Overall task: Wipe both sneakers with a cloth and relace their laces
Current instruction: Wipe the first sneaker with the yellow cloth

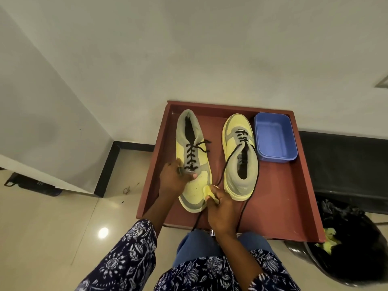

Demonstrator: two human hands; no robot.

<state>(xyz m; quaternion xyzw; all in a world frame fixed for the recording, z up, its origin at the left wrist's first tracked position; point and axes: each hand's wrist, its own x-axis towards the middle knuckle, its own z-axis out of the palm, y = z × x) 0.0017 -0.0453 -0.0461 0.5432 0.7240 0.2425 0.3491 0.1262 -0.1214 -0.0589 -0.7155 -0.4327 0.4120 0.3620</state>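
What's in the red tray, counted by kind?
Sneakers: 2, left sneaker and right sneaker
Blue plastic tub: 1
Yellow cloth: 1, pinched in the right hand against the left sneaker's toe
Total: 4 in the red tray

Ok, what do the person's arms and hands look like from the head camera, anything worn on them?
Both hands, left hand and right hand, are bare: no gloves, and no rings or watch that I can make out. The sleeves are dark navy with a white floral print and leave the forearms uncovered.
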